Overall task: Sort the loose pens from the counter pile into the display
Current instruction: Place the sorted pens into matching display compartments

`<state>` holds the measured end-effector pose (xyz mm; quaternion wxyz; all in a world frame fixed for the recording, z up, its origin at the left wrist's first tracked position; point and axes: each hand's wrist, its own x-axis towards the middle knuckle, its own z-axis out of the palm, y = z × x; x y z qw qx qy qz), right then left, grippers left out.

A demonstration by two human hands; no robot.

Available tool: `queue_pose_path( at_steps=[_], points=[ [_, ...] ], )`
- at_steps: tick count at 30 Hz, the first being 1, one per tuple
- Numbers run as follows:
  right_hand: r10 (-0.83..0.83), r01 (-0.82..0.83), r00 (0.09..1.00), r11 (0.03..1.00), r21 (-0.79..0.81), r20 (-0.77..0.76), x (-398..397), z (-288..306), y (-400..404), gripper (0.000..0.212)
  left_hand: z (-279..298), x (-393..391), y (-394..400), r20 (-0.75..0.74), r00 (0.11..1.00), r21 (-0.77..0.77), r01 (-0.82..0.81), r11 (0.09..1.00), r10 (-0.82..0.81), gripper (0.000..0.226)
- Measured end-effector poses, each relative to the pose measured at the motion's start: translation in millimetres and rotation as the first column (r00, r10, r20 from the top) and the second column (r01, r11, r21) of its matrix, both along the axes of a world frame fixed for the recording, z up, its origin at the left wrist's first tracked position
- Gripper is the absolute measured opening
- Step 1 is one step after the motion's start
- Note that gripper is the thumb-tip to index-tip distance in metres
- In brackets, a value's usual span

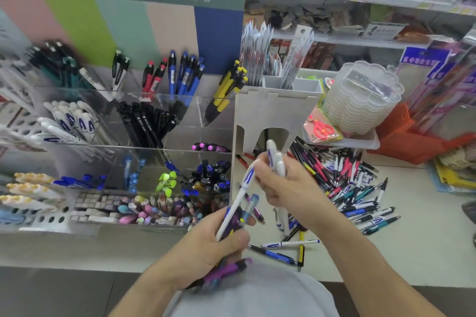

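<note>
— While your left hand (221,242) grips a bundle of pens (233,221), what's your right hand (280,183) holding?
— White pens (274,159), pinched. The pile (353,188) lies just right of it; the display (128,136) stands left.

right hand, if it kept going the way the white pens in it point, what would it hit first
Probably the white castle-shaped holder. The right hand grips white pens whose tips angle up and away, toward the holder's arched base just beyond. Depth is unclear from this one view, so they might pass in front of it.
</note>
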<state>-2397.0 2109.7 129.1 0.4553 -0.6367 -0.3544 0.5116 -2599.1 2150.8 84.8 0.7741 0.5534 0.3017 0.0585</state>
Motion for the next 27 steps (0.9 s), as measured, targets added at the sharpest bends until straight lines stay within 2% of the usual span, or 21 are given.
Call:
queue_pose_path(
  at_steps=[2, 3, 5, 7, 9, 11, 14, 17, 19, 22, 25, 27],
  points=[
    [-0.069, 0.079, 0.99, 0.993, 0.083, -0.122, 7.3, 6.0, 1.3, 0.02, 0.3, -2.0, -3.4, 0.012, 0.999, -0.082, 0.053, 0.995, -0.052, 0.018],
    [-0.085, 0.105, 0.983, 0.987, 0.12, -0.161, 10.3, 7.4, 1.3, 0.022, -0.2, -2.8, -5.4, -0.003, 0.996, -0.078, 0.093, 0.993, -0.094, 0.02],
    [-0.111, 0.143, 0.969, 0.98, 0.137, -0.221, 15.3, 7.9, -2.2, 0.033, 0.3, -1.8, -8.6, -0.107, 0.968, 0.05, 0.234, 0.971, -0.227, 0.033],
    [-0.15, 0.193, 0.945, 0.973, 0.126, -0.29, 20.7, 6.2, -8.4, 0.043, 1.3, -2.6, -9.4, -0.153, 0.928, 0.067, 0.354, 0.933, -0.341, 0.041],
    [-0.19, 0.252, 0.907, 0.96, 0.122, -0.375, 24.2, 5.8, -15.3, 0.035, 4.1, -5.9, -6.4, -0.138, 0.914, 0.001, 0.384, 0.923, -0.381, 0.042],
    [-0.232, 0.308, 0.864, 0.946, 0.105, -0.446, 25.0, 5.3, -20.7, 0.02, 4.7, -8.3, -5.7, -0.156, 0.914, 0.063, 0.389, 0.919, -0.375, 0.032],
    [-0.276, 0.364, 0.801, 0.929, 0.067, -0.531, 18.8, -2.3, -27.2, 0.014, -1.1, -8.7, -10.6, -0.146, 0.97, 0.14, 0.213, 0.967, -0.193, 0.013],
    [-0.329, 0.388, 0.817, 0.921, 0.029, -0.473, 5.4, -14.2, -32.0, 0.016, -7.1, -7.4, -9.0, -0.094, 0.99, 0.085, -0.096, 0.992, 0.104, 0.011],
    [-0.346, 0.393, 0.811, 0.92, 0.002, -0.472, -8.3, -23.6, -34.2, 0.02, -4.5, -4.1, -4.4, -0.041, 0.951, 0.077, -0.304, 0.95, 0.307, 0.016],
    [-0.309, 0.342, 0.809, 0.939, -0.027, -0.501, -32.6, -36.9, -39.8, 0.024, 1.9, 4.1, 3.9, 0.08, 0.85, 0.053, -0.525, 0.849, 0.521, 0.032],
    [-0.207, 0.193, 0.872, 0.978, -0.076, -0.443, -51.9, -50.0, -55.1, 0.019, 3.0, 6.4, 7.0, 0.187, 0.769, 0.004, -0.623, 0.782, 0.612, 0.055],
    [-0.178, 0.128, 0.891, 0.981, -0.145, -0.417, -58.2, -52.4, -63.7, 0.026, 1.2, 6.4, 5.1, 0.18, 0.755, -0.037, -0.636, 0.771, 0.631, 0.057]
  ],
)
